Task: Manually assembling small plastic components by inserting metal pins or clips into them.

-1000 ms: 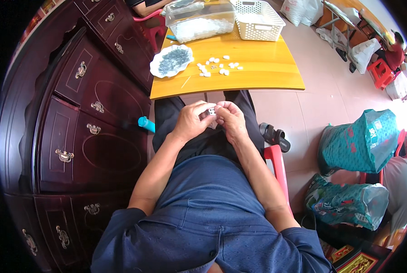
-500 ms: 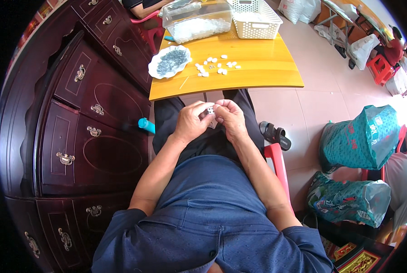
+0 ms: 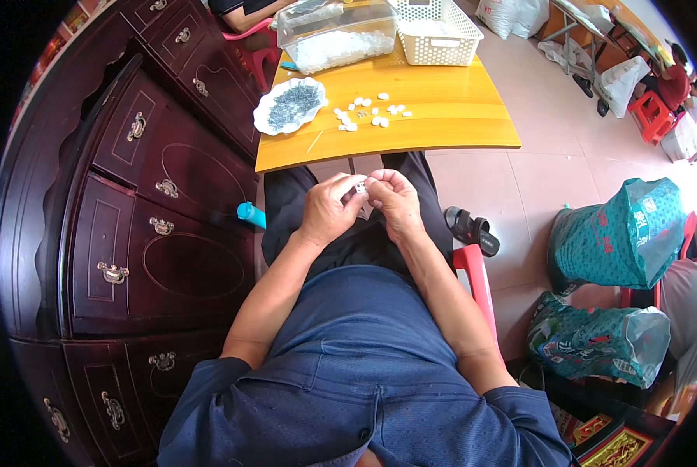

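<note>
Above my lap, just short of the table's near edge, both hands meet at a small white plastic piece (image 3: 360, 187) with dark spots or holes. My left hand (image 3: 331, 208) pinches it between thumb and fingers. The fingers of my right hand (image 3: 396, 204) are closed against its right side; whether they hold a smaller part too is hidden. On the yellow wooden table (image 3: 442, 117) lie several loose white pieces (image 3: 348, 127). A white scalloped dish (image 3: 266, 115) holds a heap of small dark grey parts (image 3: 295, 103). Beside it lies a thin stick (image 3: 315, 141).
A clear plastic box (image 3: 339, 47) of white pieces and a white perforated basket (image 3: 439, 50) stand at the table's far side. Dark wooden drawers (image 3: 189, 257) line the left. Teal bags (image 3: 617, 233) stand at right, near sandals (image 3: 471, 229). Other people sit farther off.
The small white piece has turned slightly between my fingers, and its dark spots show less. Both hands stay in nearly the same place.
</note>
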A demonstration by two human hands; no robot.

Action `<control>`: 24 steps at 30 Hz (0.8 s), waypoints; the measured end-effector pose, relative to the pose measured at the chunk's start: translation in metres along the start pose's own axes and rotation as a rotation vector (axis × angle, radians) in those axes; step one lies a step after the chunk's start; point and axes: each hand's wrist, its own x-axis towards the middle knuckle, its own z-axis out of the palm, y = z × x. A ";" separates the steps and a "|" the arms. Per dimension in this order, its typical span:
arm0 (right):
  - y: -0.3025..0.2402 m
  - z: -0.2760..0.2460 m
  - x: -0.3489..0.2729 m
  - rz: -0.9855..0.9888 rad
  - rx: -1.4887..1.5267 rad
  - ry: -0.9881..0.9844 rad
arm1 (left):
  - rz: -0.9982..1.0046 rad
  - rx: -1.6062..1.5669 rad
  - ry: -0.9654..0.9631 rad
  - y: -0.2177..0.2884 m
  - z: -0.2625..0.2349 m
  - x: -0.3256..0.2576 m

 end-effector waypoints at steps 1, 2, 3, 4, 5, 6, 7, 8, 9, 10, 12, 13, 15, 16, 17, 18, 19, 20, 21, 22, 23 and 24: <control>0.000 -0.001 0.000 0.001 0.000 0.001 | -0.001 0.000 -0.001 0.000 0.000 0.000; 0.001 -0.001 0.000 0.001 -0.002 0.001 | -0.016 -0.004 -0.013 0.001 0.000 0.000; 0.001 -0.001 0.000 0.002 -0.005 0.001 | -0.032 -0.007 -0.025 0.002 -0.001 0.001; 0.001 -0.001 0.000 0.002 -0.005 0.001 | -0.032 -0.007 -0.025 0.001 -0.001 0.000; 0.001 -0.001 0.000 0.005 -0.007 0.009 | -0.025 -0.014 -0.022 0.000 0.000 0.000; 0.001 0.000 -0.001 0.007 -0.010 0.017 | -0.017 -0.022 -0.018 -0.001 0.000 0.000; 0.001 0.000 -0.001 0.008 -0.010 0.017 | -0.018 -0.022 -0.018 -0.002 0.000 0.000; 0.001 0.001 -0.001 0.007 -0.010 0.016 | -0.021 -0.031 -0.022 -0.002 0.000 0.000; 0.001 0.001 -0.001 0.006 -0.010 0.015 | -0.023 -0.040 -0.026 -0.002 0.000 0.000; 0.000 0.002 -0.002 0.006 -0.010 0.016 | -0.022 -0.040 -0.027 -0.001 0.000 0.000; 0.000 0.003 -0.002 0.004 0.002 0.019 | -0.024 -0.052 -0.029 0.000 -0.001 0.000; 0.000 0.003 -0.002 0.004 0.002 0.020 | -0.024 -0.052 -0.030 0.000 0.000 0.000; 0.000 0.004 -0.002 -0.003 0.005 0.016 | -0.028 -0.062 -0.021 0.001 0.000 0.000; 0.000 0.003 -0.002 -0.003 0.006 0.018 | -0.027 -0.062 -0.023 0.001 0.000 0.000; 0.000 0.003 -0.002 -0.005 -0.011 0.024 | -0.035 -0.066 -0.028 0.002 0.000 0.001; 0.000 0.004 -0.002 -0.007 -0.029 0.030 | -0.042 -0.071 -0.032 0.002 -0.001 0.001; 0.000 0.004 -0.002 -0.007 -0.028 0.031 | -0.042 -0.071 -0.033 0.002 -0.001 0.001; -0.001 0.004 -0.002 -0.010 -0.042 0.034 | -0.039 -0.071 -0.032 0.002 -0.001 0.001; 0.000 0.005 -0.002 -0.014 -0.056 0.037 | -0.036 -0.072 -0.030 0.002 -0.001 0.001; 0.000 0.005 -0.002 -0.014 -0.058 0.039 | -0.035 -0.074 -0.030 0.001 -0.001 0.001; -0.001 0.005 -0.002 -0.038 -0.080 0.021 | -0.039 -0.087 -0.031 -0.001 -0.001 0.000; -0.001 0.005 -0.002 -0.059 -0.091 0.003 | -0.043 -0.091 -0.038 0.000 -0.001 0.001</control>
